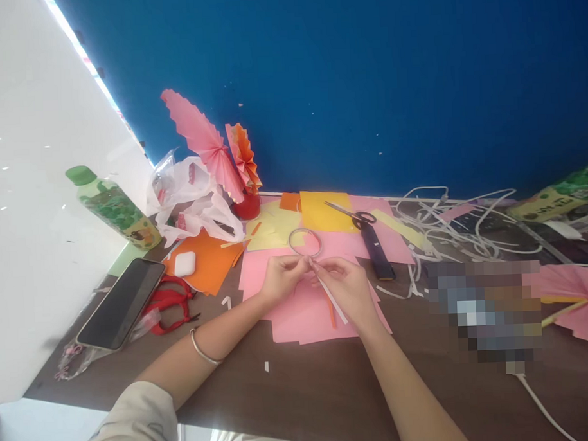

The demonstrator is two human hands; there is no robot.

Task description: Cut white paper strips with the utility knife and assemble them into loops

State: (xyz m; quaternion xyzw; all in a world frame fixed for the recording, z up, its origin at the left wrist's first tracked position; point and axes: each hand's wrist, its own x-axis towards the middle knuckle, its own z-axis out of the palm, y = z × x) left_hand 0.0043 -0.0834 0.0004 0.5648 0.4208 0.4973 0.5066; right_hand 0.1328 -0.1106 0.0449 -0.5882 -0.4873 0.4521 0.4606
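Note:
Above a pile of pink paper sheets (pixel 282 317), my two hands meet fingertip to fingertip. My left hand (pixel 285 277) is pinched closed at the upper end of a narrow white strip (pixel 336 302). The thumb and fingers of my right hand (pixel 348 288) close on the same strip, which slants down below the palm. Fingers partly hide its upper end. An orange strip (pixel 331 311) lies beneath, beside the white one. Just beyond my fingertips is a thin grey ring (pixel 304 231), possibly a tape roll.
Scissors (pixel 349 212) and a dark box cutter (pixel 376 250) lie right of the ring. Folded paper fans (pixel 209 146) stand behind, near a plastic bag (pixel 197 198). A phone (pixel 121 305), earbud case (pixel 184 263) and green bottle (pixel 113 207) sit left; white cables (pixel 458 231) tangle right.

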